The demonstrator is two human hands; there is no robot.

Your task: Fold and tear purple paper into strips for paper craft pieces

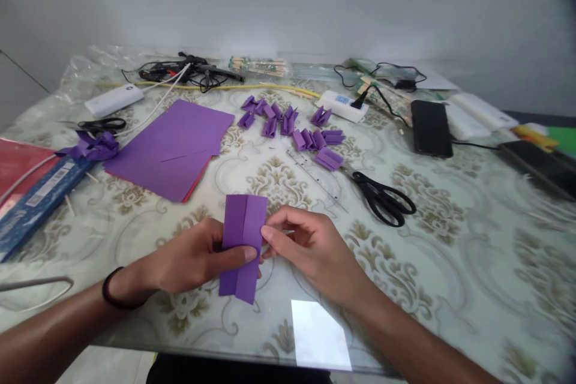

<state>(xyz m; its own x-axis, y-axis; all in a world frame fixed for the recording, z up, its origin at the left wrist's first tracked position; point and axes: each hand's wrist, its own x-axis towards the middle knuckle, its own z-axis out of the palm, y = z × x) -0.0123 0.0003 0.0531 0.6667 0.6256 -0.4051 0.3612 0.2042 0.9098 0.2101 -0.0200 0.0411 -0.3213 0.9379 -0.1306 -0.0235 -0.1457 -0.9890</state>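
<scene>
Purple paper [243, 222], folded lengthwise so that its two sides meet near the middle, is held upright above the table's near side. My left hand [195, 255] grips it from the left, thumb pressed across the front and fingers behind. At the right edge, the thumb and forefinger of my right hand [306, 246] pinch the same paper; its other fingers are curled. Beyond lie several small folded purple paper pieces [330, 159] in a loose cluster. Flat purple sheets [175, 144], with red showing beneath, lie to the left.
Black-handled scissors [382, 198] and a clear ruler [317, 180] lie right of centre. A white power strip [344, 106], phone [431, 128] and cables stand farther back. On the left are a blue box [40, 207], crumpled purple scraps [92, 145], second scissors [101, 125] and a white power bank [114, 100].
</scene>
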